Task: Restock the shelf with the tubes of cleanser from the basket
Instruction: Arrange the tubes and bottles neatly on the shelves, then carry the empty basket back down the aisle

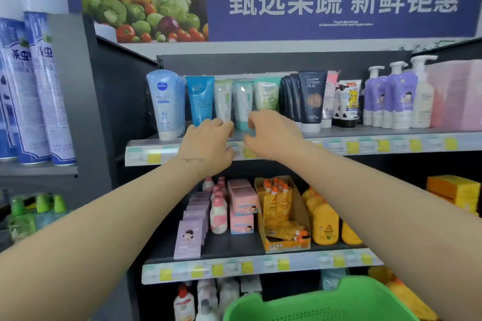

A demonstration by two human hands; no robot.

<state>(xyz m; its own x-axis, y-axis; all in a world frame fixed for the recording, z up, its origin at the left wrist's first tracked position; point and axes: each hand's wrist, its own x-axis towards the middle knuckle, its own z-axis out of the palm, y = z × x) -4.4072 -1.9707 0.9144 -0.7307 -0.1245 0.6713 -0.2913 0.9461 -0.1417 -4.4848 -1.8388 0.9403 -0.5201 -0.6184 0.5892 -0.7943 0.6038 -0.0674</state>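
At the front edge of the top shelf (365, 133): reaches up with both hands. Left hand (208, 143) curls its fingers at the foot of the white-and-green tube (223, 96). Right hand (273, 135) curls likewise at the foot of the teal-capped tube (242, 101). Cannot tell whether either actually pinches its tube.

Both tubes upright on their caps, hemmed in a tight row. Blue tube (200, 99) and Nivea tube (164, 104) to the left. Pale green tube (267, 95) and dark navy tubes (311, 96) to the right.

Grey side panel (117, 91) closing the left end. Pump bottles (391, 99) and pink boxes (456, 94) filling the right.

Only a narrow bare strip between the caps and the price strip (378, 144). Green basket (326, 302) well below, under the right forearm.
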